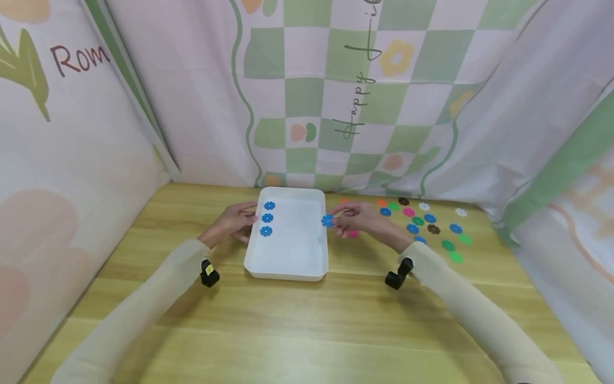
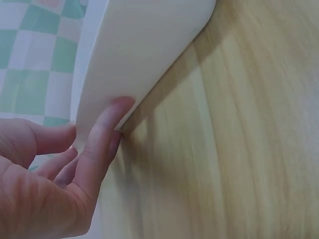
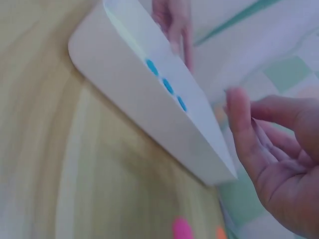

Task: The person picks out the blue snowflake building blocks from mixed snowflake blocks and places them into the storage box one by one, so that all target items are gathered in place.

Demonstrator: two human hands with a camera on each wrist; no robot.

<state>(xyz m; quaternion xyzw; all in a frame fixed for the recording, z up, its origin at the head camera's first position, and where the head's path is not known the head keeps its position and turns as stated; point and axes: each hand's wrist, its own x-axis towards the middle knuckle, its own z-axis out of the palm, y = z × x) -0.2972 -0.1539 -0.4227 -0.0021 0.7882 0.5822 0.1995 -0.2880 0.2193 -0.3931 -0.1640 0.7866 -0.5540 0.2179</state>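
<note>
A white rectangular tray (image 1: 290, 261) stands on the table, three blue flower-shaped discs (image 1: 267, 218) in a column along its left side. My left hand (image 1: 234, 220) grips the tray's left wall, the thumb at the rim and the fingers against the outer face, as the left wrist view shows (image 2: 75, 174). Over the tray's right rim, my right hand (image 1: 360, 219) pinches another blue flower disc (image 1: 328, 221) between thumb and fingers. That disc is mostly hidden behind the fingertips in the right wrist view, where my right hand (image 3: 279, 149) is beside the tray wall (image 3: 134, 104).
Right of the tray, loose flower discs in several colours lie scattered, among them a brown disc (image 1: 434, 229), a white disc (image 1: 461, 212) and a green disc (image 1: 448, 245). Some are partly hidden by my right hand. A patterned curtain (image 1: 345, 106) hangs behind the wooden table (image 1: 297, 325).
</note>
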